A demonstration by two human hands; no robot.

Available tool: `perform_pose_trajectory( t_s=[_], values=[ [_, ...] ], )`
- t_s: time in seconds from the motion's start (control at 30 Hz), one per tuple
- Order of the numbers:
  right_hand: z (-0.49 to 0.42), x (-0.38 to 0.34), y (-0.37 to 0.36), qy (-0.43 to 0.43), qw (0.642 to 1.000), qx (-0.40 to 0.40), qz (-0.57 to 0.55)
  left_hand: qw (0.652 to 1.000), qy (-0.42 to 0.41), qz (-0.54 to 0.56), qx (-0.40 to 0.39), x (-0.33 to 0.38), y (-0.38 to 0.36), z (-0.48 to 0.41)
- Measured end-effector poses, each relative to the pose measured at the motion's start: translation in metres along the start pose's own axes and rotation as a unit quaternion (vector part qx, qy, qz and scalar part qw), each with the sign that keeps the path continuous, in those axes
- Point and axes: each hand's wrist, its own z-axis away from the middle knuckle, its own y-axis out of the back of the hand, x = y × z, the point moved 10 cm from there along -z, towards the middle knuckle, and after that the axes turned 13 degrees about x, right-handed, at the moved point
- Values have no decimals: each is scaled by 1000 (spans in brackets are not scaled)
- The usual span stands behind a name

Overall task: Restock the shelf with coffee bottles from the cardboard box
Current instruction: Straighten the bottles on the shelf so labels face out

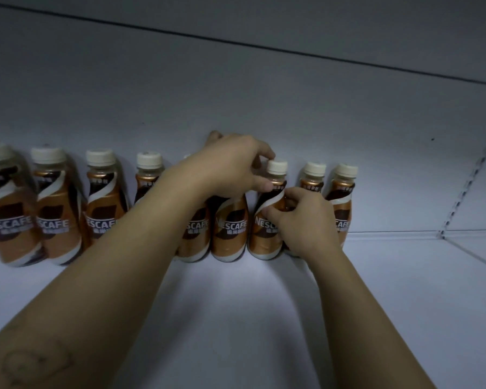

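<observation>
Several brown Nescafe coffee bottles with cream caps stand in one row at the back of the white shelf (236, 318). My left hand (230, 167) is closed over the top of one bottle (229, 231) in the middle of the row, hiding its cap. My right hand (303, 220) grips the side of the neighbouring bottle (265, 231), whose cap shows just right of my left fingers. Two more bottles (343, 189) stand right of my right hand. The cardboard box is out of view.
The shelf's back panel (264, 102) rises right behind the bottles. A slotted metal upright (466, 186) and a shelf seam run along the right side. The shelf surface in front of the row and to its right holds nothing.
</observation>
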Motion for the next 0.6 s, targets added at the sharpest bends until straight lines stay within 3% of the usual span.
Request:
perform_pose_trajectory(
  t_s=[0.33, 0.6],
  values=[
    [1, 3, -9, -14, 996, -46, -79, 999, 12, -50, 5, -24, 20, 8],
    [4, 8, -14, -41, 991, -14, -128, 997, 31, -65, 38, -27, 20, 8]
  ],
)
